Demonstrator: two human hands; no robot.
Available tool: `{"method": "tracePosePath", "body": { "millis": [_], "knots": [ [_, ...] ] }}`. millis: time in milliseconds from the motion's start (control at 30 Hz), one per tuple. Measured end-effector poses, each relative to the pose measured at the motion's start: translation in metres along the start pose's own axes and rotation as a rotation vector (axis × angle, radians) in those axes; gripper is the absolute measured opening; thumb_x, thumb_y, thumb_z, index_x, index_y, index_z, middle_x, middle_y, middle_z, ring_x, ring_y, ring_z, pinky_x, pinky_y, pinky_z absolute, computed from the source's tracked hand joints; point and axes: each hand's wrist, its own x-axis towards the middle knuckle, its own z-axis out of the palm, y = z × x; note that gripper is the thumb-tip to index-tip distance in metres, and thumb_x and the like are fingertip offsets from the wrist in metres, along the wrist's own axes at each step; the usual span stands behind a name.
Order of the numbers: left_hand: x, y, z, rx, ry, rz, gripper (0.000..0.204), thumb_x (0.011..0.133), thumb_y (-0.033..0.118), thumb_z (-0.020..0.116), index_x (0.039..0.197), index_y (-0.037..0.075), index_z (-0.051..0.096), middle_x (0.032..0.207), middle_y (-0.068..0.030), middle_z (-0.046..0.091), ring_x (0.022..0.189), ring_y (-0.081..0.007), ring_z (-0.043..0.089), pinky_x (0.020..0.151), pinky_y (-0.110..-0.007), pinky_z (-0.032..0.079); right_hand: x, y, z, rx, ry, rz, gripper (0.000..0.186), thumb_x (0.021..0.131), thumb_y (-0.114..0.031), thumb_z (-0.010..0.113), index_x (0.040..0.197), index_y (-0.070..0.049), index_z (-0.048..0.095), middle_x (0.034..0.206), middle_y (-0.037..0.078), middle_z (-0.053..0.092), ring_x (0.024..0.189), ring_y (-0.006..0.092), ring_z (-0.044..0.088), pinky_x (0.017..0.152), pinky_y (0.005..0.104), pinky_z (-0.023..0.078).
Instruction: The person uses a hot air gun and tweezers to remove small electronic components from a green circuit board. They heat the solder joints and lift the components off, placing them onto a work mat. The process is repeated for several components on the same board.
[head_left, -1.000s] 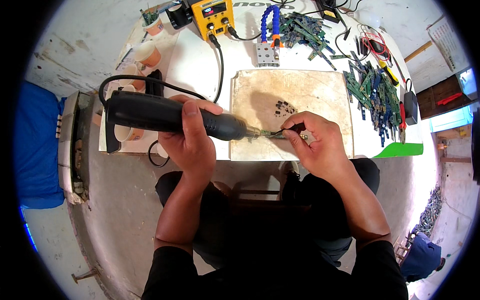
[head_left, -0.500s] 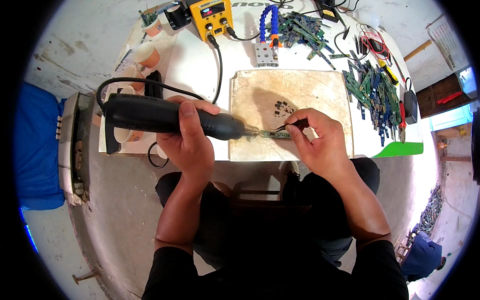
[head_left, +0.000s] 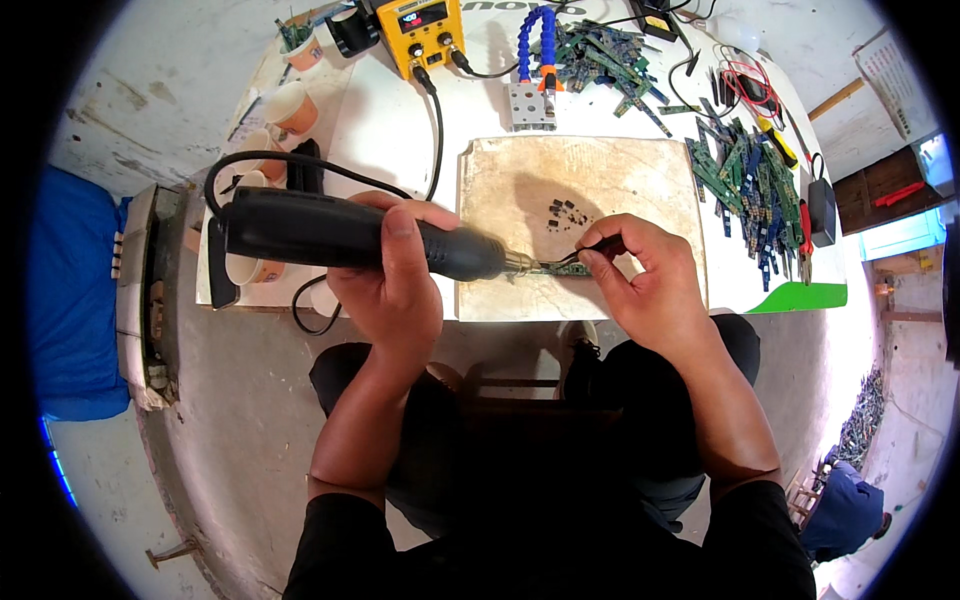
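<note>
My left hand (head_left: 395, 265) is closed round a black hot air gun (head_left: 300, 235), its metal nozzle (head_left: 520, 263) pointing right at a narrow green circuit board (head_left: 572, 269). That board lies near the front of a stained, tan work board (head_left: 500, 170). Between the thumb and fingers of my right hand (head_left: 645, 270) are dark tweezers (head_left: 590, 248), their tips over the circuit board close to the nozzle. My right fingers partly cover the strip's right end. Several small black chips (head_left: 567, 215) lie loose on the work board just beyond the tweezers.
A yellow heat station (head_left: 420, 35) stands at the back, cabled to the gun. Piles of circuit strips (head_left: 745, 190) lie right and at the back (head_left: 600, 65). Near a metal block (head_left: 530, 107) rises a blue flexible hose (head_left: 525, 45). Paper cups (head_left: 290, 108) line the left; red-handled pliers (head_left: 804, 240) lie right.
The hot air gun and my left hand have shifted a little to the right, bringing the nozzle farther over the circuit board. My right hand and the tweezers have moved slightly.
</note>
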Motion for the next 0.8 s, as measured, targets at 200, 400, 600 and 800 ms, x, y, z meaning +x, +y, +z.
{"method": "tracePosePath", "body": {
  "millis": [200,400,600,800],
  "knots": [
    [-0.0008,-0.0049,-0.0022,0.002,-0.011,0.005,0.021,0.103,0.025,0.052,0.102,0.004,0.052,0.076,-0.0119,0.070,0.072,-0.0144,0.066,0.069,-0.024,0.052,0.0000,-0.0019,-0.0004,0.002,-0.016,0.008,0.013,0.086,0.003,0.069,0.096,-0.001,0.063,0.082,0.014,0.067,0.074,0.0220,0.069,0.066,0.0301,0.052],
    [-0.0008,-0.0042,-0.0021,-0.018,-0.009,0.004,0.022,0.104,0.026,0.051,0.102,0.005,0.052,0.076,-0.0120,0.070,0.072,-0.0132,0.065,0.069,-0.024,0.052,-0.0001,-0.0024,-0.0029,0.010,-0.017,0.009,0.013,0.086,0.003,0.069,0.097,-0.001,0.063,0.083,0.014,0.067,0.075,0.0215,0.069,0.067,0.0300,0.053],
    [-0.0020,-0.0028,0.0005,-0.013,-0.032,0.011,0.022,0.104,0.026,0.050,0.103,0.004,0.051,0.077,-0.0126,0.070,0.072,-0.0143,0.065,0.071,-0.025,0.052,-0.0006,-0.0034,-0.0031,0.019,-0.014,0.031,0.013,0.086,0.004,0.069,0.097,-0.001,0.063,0.083,0.014,0.068,0.074,0.0212,0.069,0.067,0.0300,0.053],
    [-0.0035,-0.0017,0.0039,-0.054,-0.029,0.001,0.022,0.104,0.025,0.051,0.105,0.003,0.050,0.078,-0.0138,0.069,0.073,-0.0158,0.066,0.070,-0.025,0.052,0.0003,-0.0005,-0.0076,-0.027,0.007,0.010,0.013,0.086,0.004,0.068,0.096,-0.001,0.063,0.081,0.014,0.067,0.073,0.0219,0.069,0.067,0.0304,0.053]
  ]
}}
